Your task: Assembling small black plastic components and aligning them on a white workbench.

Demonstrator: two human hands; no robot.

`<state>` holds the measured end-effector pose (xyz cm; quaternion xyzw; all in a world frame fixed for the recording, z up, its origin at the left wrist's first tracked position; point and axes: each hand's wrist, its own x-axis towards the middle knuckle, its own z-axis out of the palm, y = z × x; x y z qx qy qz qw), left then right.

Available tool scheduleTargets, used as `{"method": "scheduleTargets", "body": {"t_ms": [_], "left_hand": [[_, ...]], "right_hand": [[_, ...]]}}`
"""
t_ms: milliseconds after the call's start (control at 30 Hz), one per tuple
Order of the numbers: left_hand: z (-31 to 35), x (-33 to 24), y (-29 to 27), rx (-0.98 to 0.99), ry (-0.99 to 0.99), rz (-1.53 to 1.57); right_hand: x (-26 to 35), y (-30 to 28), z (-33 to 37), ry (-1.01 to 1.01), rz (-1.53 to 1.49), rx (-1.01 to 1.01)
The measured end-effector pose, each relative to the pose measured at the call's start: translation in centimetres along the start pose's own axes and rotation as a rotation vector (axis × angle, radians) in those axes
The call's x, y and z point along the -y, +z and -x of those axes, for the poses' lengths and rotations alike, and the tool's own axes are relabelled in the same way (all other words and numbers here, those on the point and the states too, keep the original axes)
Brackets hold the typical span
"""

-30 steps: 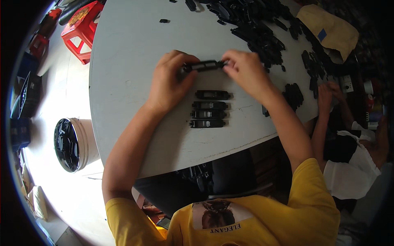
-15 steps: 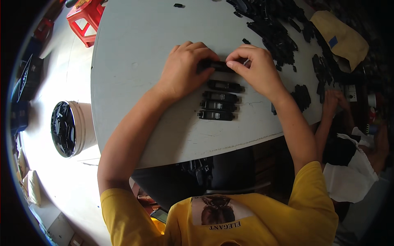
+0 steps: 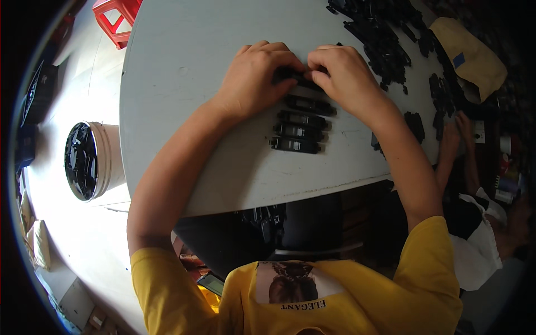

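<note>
Single head-worn fisheye, looking steeply down, close over table [image 3: 184, 67]

- A white bucket [image 3: 95, 161] with dark contents stands on the floor at nine o'clock.
- A red stool [image 3: 120, 19] sits at eleven o'clock.
- A tan bag [image 3: 472, 58] lies at two o'clock.
- A co-worker's hand [image 3: 460, 125] rests at three o'clock.

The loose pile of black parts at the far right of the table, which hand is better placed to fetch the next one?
Probably the right hand. It sits nearer the pile of black parts, up and to its right. The left hand would have to cross over. Both grip one black part above the row.
</note>
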<state>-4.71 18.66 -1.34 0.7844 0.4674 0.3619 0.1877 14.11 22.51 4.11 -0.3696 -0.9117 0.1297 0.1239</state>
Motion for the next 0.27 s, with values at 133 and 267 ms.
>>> {"method": "scheduleTargets", "body": {"t_ms": [133, 267], "left_hand": [[0.9, 1.4, 0.2, 0.004, 0.015, 0.054], [5.8, 1.2, -1.9, -0.045, -0.215, 0.142]], "right_hand": [[-1.1, 1.5, -0.5, -0.11, -0.055, -0.05], [-0.3, 4.2, -0.6, -0.07, -0.145, 0.173]]}}
